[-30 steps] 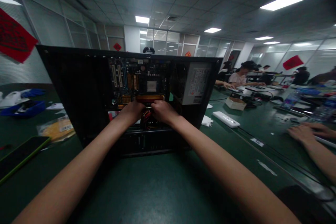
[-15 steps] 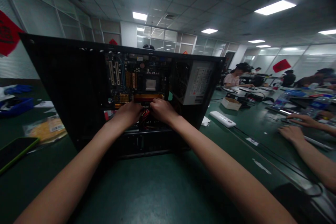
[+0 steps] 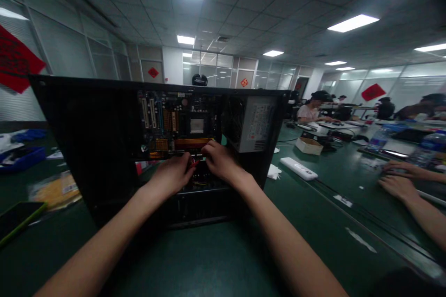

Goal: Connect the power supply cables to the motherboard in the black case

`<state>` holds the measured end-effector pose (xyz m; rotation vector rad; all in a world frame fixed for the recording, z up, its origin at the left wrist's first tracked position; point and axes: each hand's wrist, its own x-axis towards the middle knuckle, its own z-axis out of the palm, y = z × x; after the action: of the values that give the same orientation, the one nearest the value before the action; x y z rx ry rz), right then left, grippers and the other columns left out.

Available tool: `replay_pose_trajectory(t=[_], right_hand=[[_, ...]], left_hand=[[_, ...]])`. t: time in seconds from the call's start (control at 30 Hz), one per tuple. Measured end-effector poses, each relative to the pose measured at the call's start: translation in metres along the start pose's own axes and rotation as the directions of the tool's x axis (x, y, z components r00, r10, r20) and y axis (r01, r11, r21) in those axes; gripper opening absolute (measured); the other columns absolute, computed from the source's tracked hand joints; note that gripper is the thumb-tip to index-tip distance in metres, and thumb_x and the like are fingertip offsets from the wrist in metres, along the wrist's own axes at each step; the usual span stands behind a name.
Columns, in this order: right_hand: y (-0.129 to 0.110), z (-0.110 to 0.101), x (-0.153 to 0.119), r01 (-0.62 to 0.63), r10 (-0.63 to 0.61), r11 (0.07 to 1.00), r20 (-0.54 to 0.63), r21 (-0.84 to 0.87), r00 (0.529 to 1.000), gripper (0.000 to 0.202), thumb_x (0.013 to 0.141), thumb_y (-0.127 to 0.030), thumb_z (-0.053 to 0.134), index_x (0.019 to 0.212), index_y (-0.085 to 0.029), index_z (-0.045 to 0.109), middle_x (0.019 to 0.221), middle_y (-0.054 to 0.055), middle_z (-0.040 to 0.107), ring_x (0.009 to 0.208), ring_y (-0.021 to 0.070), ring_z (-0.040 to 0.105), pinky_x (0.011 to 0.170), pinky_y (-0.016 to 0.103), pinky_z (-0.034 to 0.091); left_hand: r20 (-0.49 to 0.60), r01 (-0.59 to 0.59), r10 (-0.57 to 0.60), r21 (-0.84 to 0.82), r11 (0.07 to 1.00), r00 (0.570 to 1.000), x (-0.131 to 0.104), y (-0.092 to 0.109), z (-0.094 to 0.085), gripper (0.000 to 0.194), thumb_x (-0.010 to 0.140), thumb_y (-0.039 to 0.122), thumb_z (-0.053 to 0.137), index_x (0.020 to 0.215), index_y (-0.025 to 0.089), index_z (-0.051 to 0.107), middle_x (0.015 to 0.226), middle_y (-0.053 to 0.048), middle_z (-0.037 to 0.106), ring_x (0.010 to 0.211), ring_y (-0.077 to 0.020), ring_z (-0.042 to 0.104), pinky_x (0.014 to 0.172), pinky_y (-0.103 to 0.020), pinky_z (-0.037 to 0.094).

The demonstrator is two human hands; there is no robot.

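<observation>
A black computer case (image 3: 104,87) stands open towards me on the green table, its motherboard (image 3: 205,102) and power supply (image 3: 259,123) in view. My left hand (image 3: 172,171) reaches in below the motherboard, its thumb and fingers closed on a red cable (image 3: 195,163). Beside it, my right hand (image 3: 221,160) has its fingers bent and pressed together at the lower edge of the orange memory slots (image 3: 190,143). What the right fingertips hold, if anything, is hidden. Below the hands, the lower bay of the case is dark.
A green-edged phone (image 3: 21,218), a bag of yellow material (image 3: 55,190) and a blue tray (image 3: 22,160) lie at left. To the right are a white power bank (image 3: 298,168) with a cable, a small open box (image 3: 309,145), and a co-worker's hands (image 3: 399,185).
The head view has tilted up, so the case sits lower in the picture. My hands stay inside the case; the red cable now shows more plainly between them.
</observation>
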<state>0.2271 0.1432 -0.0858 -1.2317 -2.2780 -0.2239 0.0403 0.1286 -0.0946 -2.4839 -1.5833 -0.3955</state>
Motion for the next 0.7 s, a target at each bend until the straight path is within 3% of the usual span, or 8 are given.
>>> replay_pose_trajectory(t=[0.13, 0.23, 0.4, 0.7], right_hand=[[-0.004, -0.012, -0.010, -0.008, 0.007, 1.000, 0.033, 0.025, 0.999, 0.024, 0.091, -0.007, 0.053, 0.108, -0.013, 0.067, 0.112, 0.011, 0.067, 0.105, 0.0202, 0.062, 0.088, 0.028, 0.045], [-0.010, -0.014, -0.024, -0.026, 0.021, 0.998, 0.110, 0.051, 0.994, 0.022, 0.098, -0.019, 0.050, 0.110, -0.014, 0.068, 0.108, 0.009, 0.070, 0.100, 0.0197, 0.065, 0.084, 0.027, 0.045], [-0.020, -0.011, -0.045, -0.066, 0.063, 0.998, 0.190, 0.012, 0.980, 0.041, 0.107, -0.038, 0.037, 0.100, -0.019, 0.072, 0.102, 0.008, 0.074, 0.092, 0.0190, 0.069, 0.079, 0.027, 0.046], [-0.029, -0.013, -0.057, -0.063, 0.094, 0.987, 0.214, -0.149, 0.972, 0.049, 0.107, -0.043, 0.031, 0.098, -0.020, 0.073, 0.099, 0.008, 0.075, 0.089, 0.0217, 0.071, 0.074, 0.030, 0.049]], left_hand=[[-0.051, -0.037, 0.038, 0.025, 0.999, 0.998, 0.002, -0.002, 0.001, 0.022, 0.098, 0.034, 0.048, 0.103, 0.016, 0.059, 0.103, -0.014, 0.070, 0.095, -0.0320, 0.068, 0.079, -0.039, 0.048], [-0.040, -0.046, 0.045, -0.016, 0.999, 0.998, 0.003, -0.002, 0.003, 0.021, 0.099, 0.033, 0.047, 0.102, 0.016, 0.059, 0.103, -0.014, 0.070, 0.093, -0.0308, 0.068, 0.077, -0.038, 0.047], [-0.052, -0.039, 0.035, -0.083, 0.996, 0.998, 0.003, -0.003, 0.004, 0.019, 0.098, 0.033, 0.048, 0.102, 0.017, 0.059, 0.102, -0.012, 0.071, 0.092, -0.0296, 0.068, 0.075, -0.036, 0.046], [-0.083, -0.108, 0.089, -0.264, 0.958, 0.993, 0.002, -0.010, 0.002, 0.021, 0.096, 0.036, 0.051, 0.100, 0.019, 0.063, 0.098, -0.008, 0.072, 0.090, -0.0258, 0.068, 0.074, -0.033, 0.044]])
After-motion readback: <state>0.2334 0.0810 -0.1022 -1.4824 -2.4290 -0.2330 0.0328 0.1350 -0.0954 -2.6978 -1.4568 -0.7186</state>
